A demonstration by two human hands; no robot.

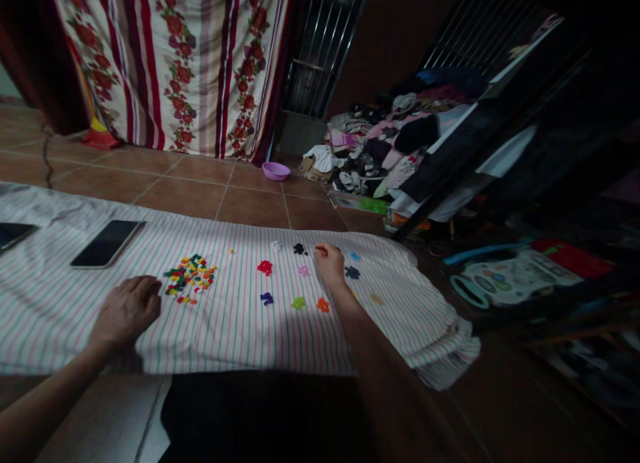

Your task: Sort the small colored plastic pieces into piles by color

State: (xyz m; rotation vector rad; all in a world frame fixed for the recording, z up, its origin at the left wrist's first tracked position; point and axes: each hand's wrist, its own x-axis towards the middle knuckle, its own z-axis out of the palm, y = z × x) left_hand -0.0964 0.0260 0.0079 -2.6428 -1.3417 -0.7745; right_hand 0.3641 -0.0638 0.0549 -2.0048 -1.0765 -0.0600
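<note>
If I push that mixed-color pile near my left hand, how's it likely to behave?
The mixed-color pile would probably scatter, since its pieces look loose, with some lying apart at the edges. Each piece looks tiny, so likely light. The striped cloth underneath, wrinkled in places, might bunch slightly.

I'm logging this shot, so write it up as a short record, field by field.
left hand: the left hand is on the striped cloth, beside the mixed pile of small coloured pieces
right hand: the right hand, fingers bunched, is near the black pile; its grip is too small to tell
other single-colour piles: include red, green, orange
phone: the phone lies on the cloth
floor: purple basin before a curtain
</note>
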